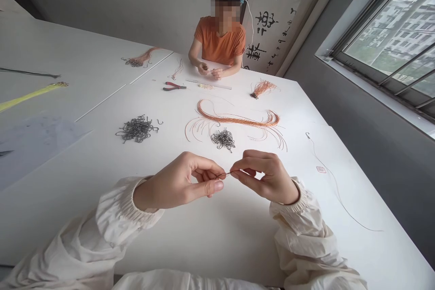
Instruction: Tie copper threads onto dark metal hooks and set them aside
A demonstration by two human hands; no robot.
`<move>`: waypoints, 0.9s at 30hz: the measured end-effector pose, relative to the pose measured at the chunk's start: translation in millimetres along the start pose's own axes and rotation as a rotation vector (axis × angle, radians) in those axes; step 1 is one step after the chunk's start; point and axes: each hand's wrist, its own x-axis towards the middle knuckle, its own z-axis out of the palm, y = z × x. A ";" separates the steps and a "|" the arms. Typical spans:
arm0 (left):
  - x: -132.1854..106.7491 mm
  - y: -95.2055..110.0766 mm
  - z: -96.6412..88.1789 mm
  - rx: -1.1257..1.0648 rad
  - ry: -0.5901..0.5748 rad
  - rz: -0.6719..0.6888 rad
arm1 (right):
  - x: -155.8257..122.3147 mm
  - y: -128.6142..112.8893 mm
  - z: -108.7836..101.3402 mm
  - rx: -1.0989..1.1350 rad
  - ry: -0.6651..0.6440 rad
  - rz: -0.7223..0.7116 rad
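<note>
While both hands are raised above the white counter, the left hand and the right hand hold one thin copper-coloured wire between them. On each hand, the thumb and forefinger are clamped on the wire; the fingers of the two hands almost meet, with only a short length of wire showing between them. The wire's long axis runs side to side, nearly level, rising slightly toward the right hand.

Directly ahead of the fingers lies one small heap of dark wire hooks; a second, larger heap lies ahead and to the left. One long sweep of copper wires lies around and behind the nearer heap. To the right of the fingers are one separate wire with a hooked end and one small paper label.

Farther ahead are one pair of red-handled pliers, one pale straight strip and three smaller copper tufts. At the far edge, one co-worker in an orange shirt holds a small item, too small to identify, in both hands.
</note>
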 end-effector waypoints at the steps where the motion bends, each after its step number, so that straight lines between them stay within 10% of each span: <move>1: 0.0 0.3 -0.8 0.015 -0.007 0.003 | -0.2 0.1 0.1 0.000 -0.005 -0.009; 27: 1.5 -1.4 4.2 0.033 0.130 -0.066 | 1.2 -0.1 7.3 -0.082 0.010 -0.159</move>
